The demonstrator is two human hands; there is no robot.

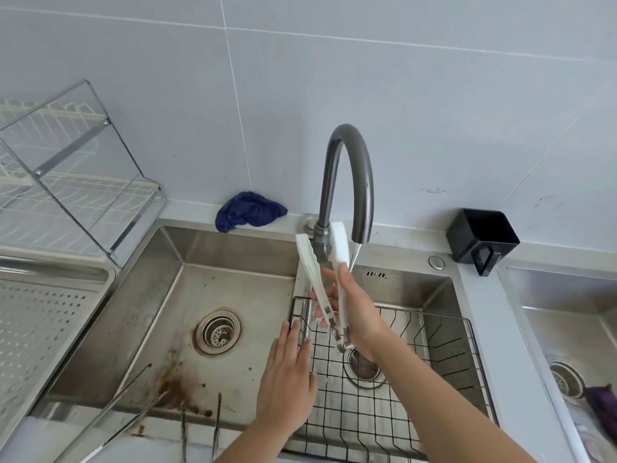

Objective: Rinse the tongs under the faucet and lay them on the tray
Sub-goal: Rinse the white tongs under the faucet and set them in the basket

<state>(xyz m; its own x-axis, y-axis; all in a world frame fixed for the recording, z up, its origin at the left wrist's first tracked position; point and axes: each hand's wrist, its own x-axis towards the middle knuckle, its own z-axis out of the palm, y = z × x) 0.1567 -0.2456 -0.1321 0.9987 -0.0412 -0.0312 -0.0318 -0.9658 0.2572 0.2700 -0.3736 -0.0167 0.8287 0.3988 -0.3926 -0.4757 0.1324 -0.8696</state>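
At sink centre, head view: R hand (354, 305) grips white tongs (339, 245) near hinge end, tips up at 12 o'clock, arms spread either side of faucet (350, 155) neck, just beside spout. L hand (287, 372) at 7 o'clock of R, fingers straight, palm down, holding nothing, over wire rack (400, 379) edge; contact can't tell. Perforated tray (36, 329) at 9 o'clock, well apart from tongs. Blue cloth (248, 212) at 11 o'clock behind sink (233, 289).
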